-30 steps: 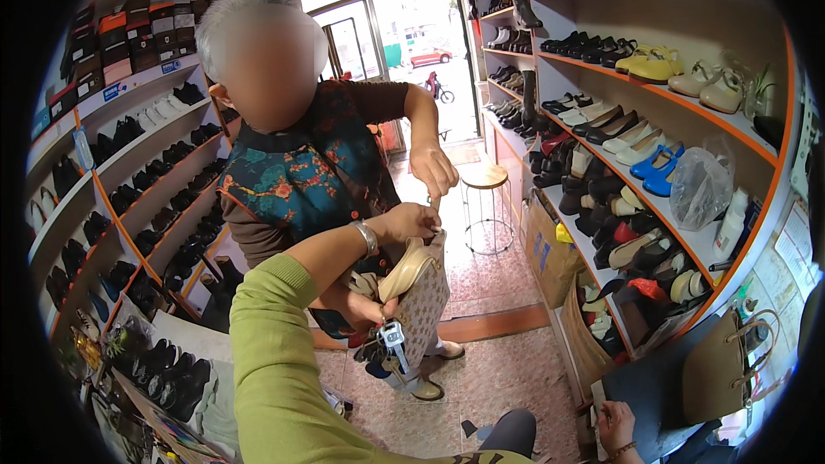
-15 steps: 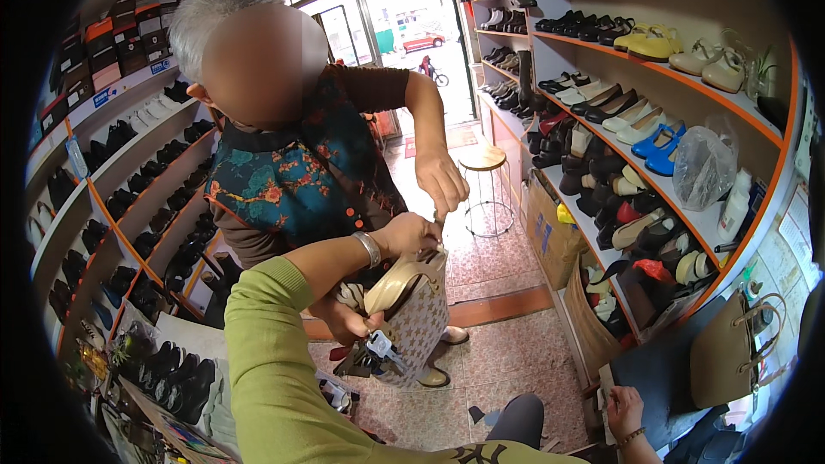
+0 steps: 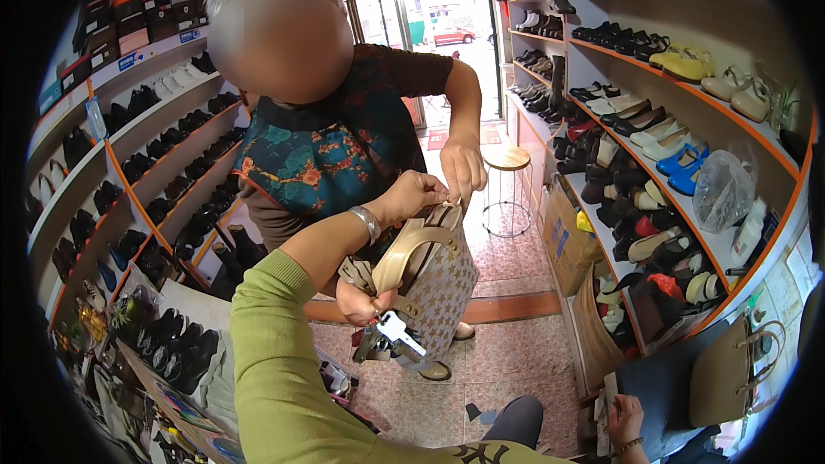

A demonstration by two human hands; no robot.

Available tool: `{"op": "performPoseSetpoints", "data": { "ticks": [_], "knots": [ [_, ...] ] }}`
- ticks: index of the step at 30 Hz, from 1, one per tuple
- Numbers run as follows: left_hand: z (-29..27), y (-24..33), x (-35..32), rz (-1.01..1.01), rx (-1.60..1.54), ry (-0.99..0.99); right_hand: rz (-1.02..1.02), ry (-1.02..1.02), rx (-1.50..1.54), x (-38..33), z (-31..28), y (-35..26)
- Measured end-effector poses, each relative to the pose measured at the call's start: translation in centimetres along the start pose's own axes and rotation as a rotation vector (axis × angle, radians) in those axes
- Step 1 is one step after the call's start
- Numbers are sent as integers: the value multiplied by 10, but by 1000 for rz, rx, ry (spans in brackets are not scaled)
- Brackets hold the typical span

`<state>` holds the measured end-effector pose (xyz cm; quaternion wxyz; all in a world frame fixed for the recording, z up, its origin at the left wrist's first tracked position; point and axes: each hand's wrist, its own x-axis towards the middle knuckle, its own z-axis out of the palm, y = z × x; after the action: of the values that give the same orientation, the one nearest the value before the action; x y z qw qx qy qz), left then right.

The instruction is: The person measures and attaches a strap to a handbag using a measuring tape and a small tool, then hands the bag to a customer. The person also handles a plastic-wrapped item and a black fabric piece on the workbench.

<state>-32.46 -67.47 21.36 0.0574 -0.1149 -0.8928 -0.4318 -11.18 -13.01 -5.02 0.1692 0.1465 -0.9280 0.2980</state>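
My left hand, in a green sleeve with a metal bracelet at the wrist, is closed in a pinch at the top edge of a handbag with star patterns and cream handles. Close beside it, another person's hand grips the bag's upper corner. That person's other hand holds the bag at its near side, by the handle, where keys dangle. At the lower right, my right hand, with a beaded bracelet, rests open by the edge of a dark bench top.
Shoe shelves line the left wall and right wall. A round stool stands near the doorway. A brown handbag sits on the bench at right, and a cardboard box is beneath the right shelves.
The view has tilted and shifted slightly. The bag has turned so more of its patterned side shows. The other person's upper hand has come down closer to my left hand.
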Motion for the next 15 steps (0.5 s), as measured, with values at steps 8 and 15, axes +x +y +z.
{"op": "performPoseSetpoints", "data": {
  "ticks": [8,15],
  "knots": [
    [-3,10,-2,-5,-26,73,-18,12,-1,0,-1,-3],
    [-8,19,-3,-24,-1,138,-30,11,-3,-4,2,2]
  ]
}}
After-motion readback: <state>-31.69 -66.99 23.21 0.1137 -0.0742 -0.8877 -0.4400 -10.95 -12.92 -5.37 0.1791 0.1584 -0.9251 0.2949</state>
